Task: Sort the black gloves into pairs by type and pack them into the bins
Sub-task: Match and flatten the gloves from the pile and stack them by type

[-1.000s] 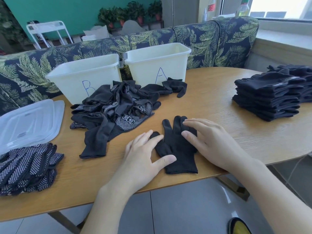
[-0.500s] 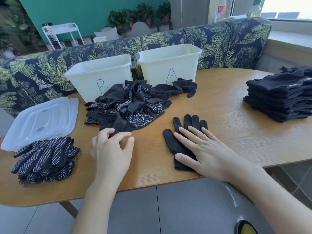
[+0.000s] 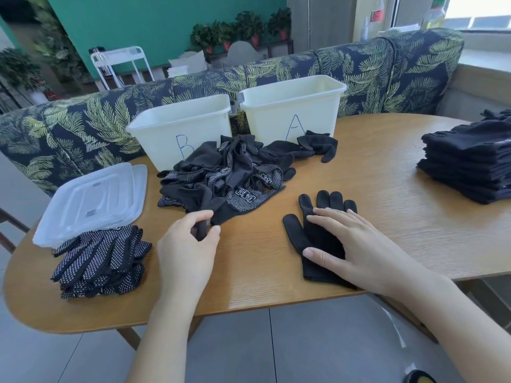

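A mixed pile of black gloves [image 3: 235, 175], plain and white-dotted, lies in front of two white bins marked B [image 3: 179, 128] and A [image 3: 296, 106]. My left hand [image 3: 190, 244] pinches the cuff of a plain black glove [image 3: 203, 214] at the pile's near edge. My right hand [image 3: 351, 244] rests flat, fingers straight, on a plain black glove [image 3: 312, 230] spread on the table. A stack of dotted gloves [image 3: 102, 258] sits at the near left. Folded plain gloves [image 3: 467, 164] are stacked at the right.
Clear plastic lids [image 3: 94, 200] lie stacked at the left beside bin B. The wooden table [image 3: 387, 189] has a rounded left end; its front edge runs just below my wrists. A leaf-patterned sofa back [image 3: 83, 120] stands behind the bins.
My left hand left the flat glove, moved left to the pile and closed its fingers on a plain glove's cuff. My right hand stayed pressing the flat glove.
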A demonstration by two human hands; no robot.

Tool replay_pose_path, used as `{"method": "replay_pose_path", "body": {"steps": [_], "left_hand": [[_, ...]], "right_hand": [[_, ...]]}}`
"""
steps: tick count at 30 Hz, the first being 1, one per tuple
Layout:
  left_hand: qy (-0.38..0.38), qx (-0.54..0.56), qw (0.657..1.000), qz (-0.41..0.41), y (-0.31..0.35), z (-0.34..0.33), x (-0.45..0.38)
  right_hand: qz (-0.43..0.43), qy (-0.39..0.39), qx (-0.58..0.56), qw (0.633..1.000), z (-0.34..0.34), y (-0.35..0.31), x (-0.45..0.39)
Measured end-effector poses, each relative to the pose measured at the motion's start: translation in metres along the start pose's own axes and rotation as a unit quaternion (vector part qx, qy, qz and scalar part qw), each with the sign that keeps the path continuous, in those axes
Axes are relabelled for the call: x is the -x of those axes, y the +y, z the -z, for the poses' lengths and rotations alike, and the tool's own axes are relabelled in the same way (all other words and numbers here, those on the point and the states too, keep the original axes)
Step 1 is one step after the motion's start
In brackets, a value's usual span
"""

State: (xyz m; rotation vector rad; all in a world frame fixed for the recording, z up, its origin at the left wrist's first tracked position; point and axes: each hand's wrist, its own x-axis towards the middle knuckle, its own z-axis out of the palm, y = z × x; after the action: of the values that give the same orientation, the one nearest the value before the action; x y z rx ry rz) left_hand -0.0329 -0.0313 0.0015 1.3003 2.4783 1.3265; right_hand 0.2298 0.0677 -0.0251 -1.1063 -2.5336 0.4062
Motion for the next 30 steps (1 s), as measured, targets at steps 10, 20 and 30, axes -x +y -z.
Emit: {"method": "replay_pose_path", "body": {"steps": [10, 20, 30], "left_hand": [[0.010, 0.341, 0.938, 0.062, 0.027, -0.012, -0.001], [-0.039, 0.399, 0.916, -0.001, 0.049, -0.034, 0.005], [-0.085, 0.407, 0.909, -0.027, 0.052, -0.041, 0.020]], "right_hand": [[0.000, 0.089, -0.092, 0.992, 0.004, -0.013, -0.003], [-0.024, 0.046, -0.407, 0.912, -0.004, -0.046, -0.013], [-0.091, 0.019, -0.630, 0.771, -0.003, -0.065, -0.040]]}}
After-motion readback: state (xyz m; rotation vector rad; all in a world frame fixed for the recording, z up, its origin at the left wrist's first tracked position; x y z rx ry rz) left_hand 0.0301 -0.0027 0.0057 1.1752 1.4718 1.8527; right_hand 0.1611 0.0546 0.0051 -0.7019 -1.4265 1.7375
